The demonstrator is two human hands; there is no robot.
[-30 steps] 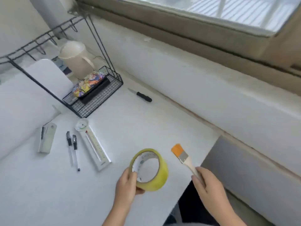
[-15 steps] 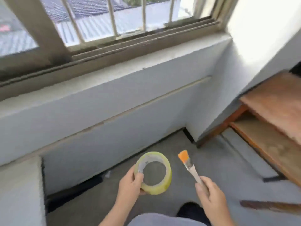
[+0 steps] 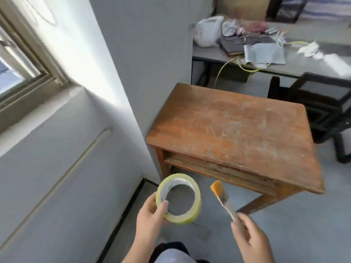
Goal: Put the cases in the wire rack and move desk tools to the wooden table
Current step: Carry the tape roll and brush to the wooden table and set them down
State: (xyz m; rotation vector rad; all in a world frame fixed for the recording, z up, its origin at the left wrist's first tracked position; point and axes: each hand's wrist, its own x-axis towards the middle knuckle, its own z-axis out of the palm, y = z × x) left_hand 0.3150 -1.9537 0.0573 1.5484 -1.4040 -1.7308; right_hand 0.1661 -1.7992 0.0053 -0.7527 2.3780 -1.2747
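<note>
The left hand point(image 3: 151, 215) grips a roll of yellowish tape point(image 3: 178, 198) by its near-left rim, thumb across the inner edge and fingers behind, so that the roll stands nearly upright with its open centre facing the viewer. The right hand point(image 3: 250, 239) is closed around the pale handle of a small paintbrush point(image 3: 223, 199), whose orange bristles point up and to the left; roll and brush are side by side and apart, both held in the air above the grey floor point(image 3: 284, 234). Just beyond them stands the wooden table point(image 3: 233, 130), its worn, scratched brown surface bare, with a shallow open shelf under the top along the near edge and one leg visible at the lower right. The table's left end sits against a grey wall corner point(image 3: 136, 73); to the left of that corner a sunlit patch falls on the wall beside a window frame point(image 3: 28, 78). Behind the table, a grey surface point(image 3: 313, 61) carries a white plastic bag point(image 3: 208, 32), a dark flat case, a folded grey cloth, and yellow-green cable trailing over its edge. A black chair point(image 3: 319, 111) stands at the right.
</note>
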